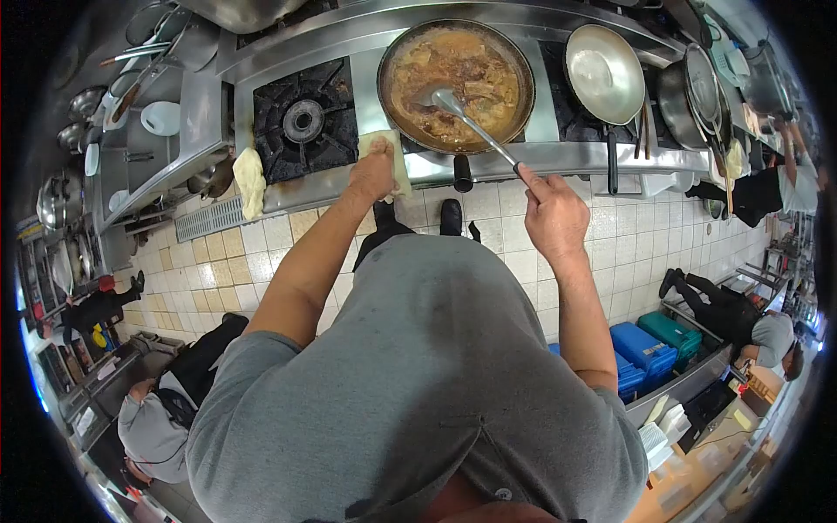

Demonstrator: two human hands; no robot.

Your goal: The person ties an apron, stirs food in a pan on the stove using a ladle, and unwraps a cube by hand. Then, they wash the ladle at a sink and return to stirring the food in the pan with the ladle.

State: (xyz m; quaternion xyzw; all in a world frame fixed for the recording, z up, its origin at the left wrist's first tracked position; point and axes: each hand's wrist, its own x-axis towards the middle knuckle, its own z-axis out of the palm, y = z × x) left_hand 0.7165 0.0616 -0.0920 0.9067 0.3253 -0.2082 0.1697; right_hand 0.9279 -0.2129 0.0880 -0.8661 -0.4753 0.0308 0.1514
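A large dark pan [526,59] of brown stew with chunks sits on the stove. My right hand [558,216] is closed on the dark handle end of a long metal ladle [488,138], whose bowl rests in the stew. My left hand [373,172] is closed on a pale folded cloth [399,171] at the stove's front edge, left of the pan. The pan's short dark handle [462,173] points toward me, between my hands, touched by neither.
An unlit burner [303,121] and a second cloth [249,181] are at the left. An empty frying pan [604,75] and stacked pans [684,105] stand at the right. Several people are around the kitchen. Blue crates [643,347] stand behind at the right.
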